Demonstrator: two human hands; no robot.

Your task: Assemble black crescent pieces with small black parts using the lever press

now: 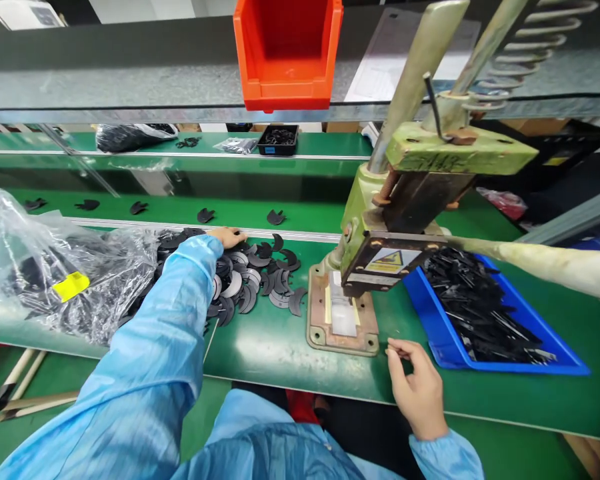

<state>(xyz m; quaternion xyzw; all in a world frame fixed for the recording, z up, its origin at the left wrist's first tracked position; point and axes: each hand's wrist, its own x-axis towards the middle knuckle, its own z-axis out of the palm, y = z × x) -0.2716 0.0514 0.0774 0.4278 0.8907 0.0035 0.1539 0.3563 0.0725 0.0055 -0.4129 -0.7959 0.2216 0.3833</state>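
My left hand (pixel 228 237) rests at the back edge of a heap of curved black pieces (pixel 245 273); its fingers are mostly hidden, so its grip cannot be made out. To the right stands a green hand press (pixel 355 207) with a pale block (pixel 343 317) on its base. My right hand (pixel 416 380) is just right of the press base, thumb and forefinger pinched together; anything between them is too small to make out. Beyond it sits a blue bin (pixel 433 333) filled with long black parts (pixel 480 307).
A clear plastic bag (pixel 80 267) of black pieces lies at the left. Single black pieces (pixel 205 215) sit spaced along the green strip behind. An orange bin (pixel 287 93) hangs above. The press's pale handle (pixel 545 263) reaches out to the right.
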